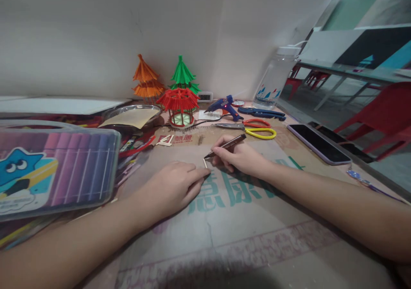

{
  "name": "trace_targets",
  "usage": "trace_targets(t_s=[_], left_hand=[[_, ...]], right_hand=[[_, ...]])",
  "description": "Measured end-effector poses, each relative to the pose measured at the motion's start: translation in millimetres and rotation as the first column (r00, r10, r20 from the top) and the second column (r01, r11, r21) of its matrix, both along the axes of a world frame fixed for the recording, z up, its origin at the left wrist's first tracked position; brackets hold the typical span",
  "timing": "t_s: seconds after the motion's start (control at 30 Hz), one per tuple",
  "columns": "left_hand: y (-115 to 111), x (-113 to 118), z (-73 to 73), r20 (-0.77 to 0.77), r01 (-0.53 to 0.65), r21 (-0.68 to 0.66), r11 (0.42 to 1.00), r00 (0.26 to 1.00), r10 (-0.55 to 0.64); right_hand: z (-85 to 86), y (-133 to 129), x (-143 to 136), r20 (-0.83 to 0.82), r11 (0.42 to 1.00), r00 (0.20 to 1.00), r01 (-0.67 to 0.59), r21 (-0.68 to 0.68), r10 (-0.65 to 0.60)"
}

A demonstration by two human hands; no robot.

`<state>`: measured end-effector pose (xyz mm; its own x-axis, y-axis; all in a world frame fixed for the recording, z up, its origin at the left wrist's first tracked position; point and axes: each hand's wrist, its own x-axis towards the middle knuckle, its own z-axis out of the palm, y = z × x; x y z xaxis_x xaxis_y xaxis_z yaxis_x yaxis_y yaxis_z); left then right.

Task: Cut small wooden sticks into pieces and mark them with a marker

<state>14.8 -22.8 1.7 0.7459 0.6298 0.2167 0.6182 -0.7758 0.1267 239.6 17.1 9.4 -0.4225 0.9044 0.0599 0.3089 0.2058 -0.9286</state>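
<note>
My right hand (236, 154) is closed around a dark brown marker pen (233, 142). The pen's tip meets the upper end of a short pale wooden stick (205, 163) on the work surface. With its fingers together, my left hand (180, 182) holds the stick's lower end down at the fingertips. Several more pale sticks (165, 140) lie loose beyond my left hand. Under both hands is a brown sheet with green lettering (237, 190). Behind it stands a small red-roofed pavilion model (179, 102) with brown posts.
A marker case (80, 165) sits at left, beside a tray (133, 117). Orange (146, 81) and green (181, 75) roofed models line the wall. Scissors (260, 129), a blue glue gun (223, 105), pliers (261, 112), a bottle (274, 79) and a phone (317, 142) occupy the back and right.
</note>
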Motion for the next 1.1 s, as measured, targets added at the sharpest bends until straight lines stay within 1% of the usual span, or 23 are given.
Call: trace_targets(t_s=[0.17, 0.37, 0.6, 0.87, 1.1], left_hand=[[-0.5, -1.1, -0.6, 0.026, 0.016, 0.009, 1.0, 1.0, -0.016], [-1.5, -0.9, -0.7, 0.041, 0.003, 0.008, 1.0, 0.999, -0.004], [-1.7, -0.1, 1.4, 0.028, 0.01, 0.004, 1.0, 1.0, -0.011], [0.0, -0.8, -1.1, 0.026, 0.02, 0.019, 1.0, 0.999, -0.02], [-1.2, -0.1, 1.0, 0.006, 0.0, 0.012, 1.0, 1.0, 0.0]], right_hand=[[0.8, 1.1, -0.3, 0.013, 1.0, 1.0, -0.012, -0.004, 0.012], [4.1, 0.5, 0.6, 0.047, 0.998, 0.998, -0.03, -0.055, 0.032], [5.7, -1.5, -1.0, 0.044, 1.0, 0.999, 0.004, -0.029, -0.002], [6.9, -1.1, 0.5, 0.053, 0.994, 0.998, -0.029, -0.104, 0.034], [4.4, 0.4, 0.1, 0.027, 0.997, 0.999, -0.02, -0.069, 0.022]])
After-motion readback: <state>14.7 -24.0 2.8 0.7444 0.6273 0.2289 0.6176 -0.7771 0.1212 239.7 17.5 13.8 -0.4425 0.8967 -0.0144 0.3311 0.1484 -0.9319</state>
